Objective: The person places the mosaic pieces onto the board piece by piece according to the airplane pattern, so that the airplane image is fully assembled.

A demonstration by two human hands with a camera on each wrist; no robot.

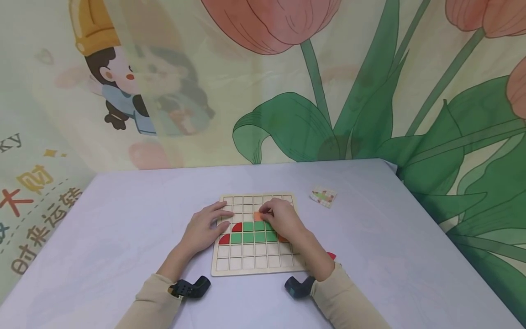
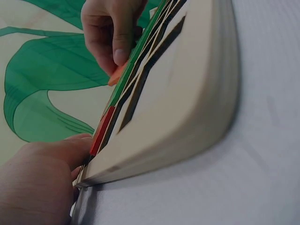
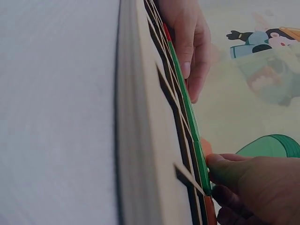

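Note:
A wooden grid board (image 1: 259,274) lies on the table, with two rows of green square tiles (image 1: 248,237) across its middle. Red rounded tiles (image 1: 237,227) stand at the left ends of those rows. The thumb and fingers of my right hand (image 1: 284,219) pinch an orange square tile (image 1: 257,216) just above the upper green row. Part of another orange tile (image 1: 281,238) shows under that hand, at the lower row's right end. My left hand (image 1: 203,228) rests on the board's left edge, fingers spread, the thumb near the red tiles.
A small card with a coloured grid pattern (image 1: 323,197) lies beyond the board's right corner. A red piece (image 1: 331,256) peeks out beside the right forearm. Dark wrist-worn devices (image 1: 191,289) sit at both cuffs. Behind the white-covered table (image 1: 135,219) hangs a printed flower backdrop (image 1: 287,119).

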